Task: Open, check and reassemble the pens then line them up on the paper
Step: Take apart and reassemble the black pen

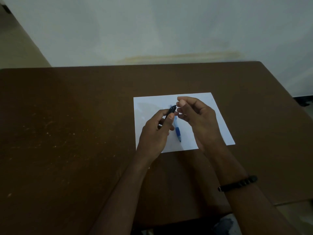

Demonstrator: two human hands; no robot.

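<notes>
Matt brown table (67,133); smooth white paper (149,106); glossy plastic blue pen (177,132).

Plain room: brown table (67,133), bare wall (152,31)

White paper (215,116) — blue pen (177,132), black pen (171,110) (brown table (67,133)).

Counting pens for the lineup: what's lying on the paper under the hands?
One blue pen lies on the paper; its upper end is hidden behind the left hand, which holds a black pen.
</notes>
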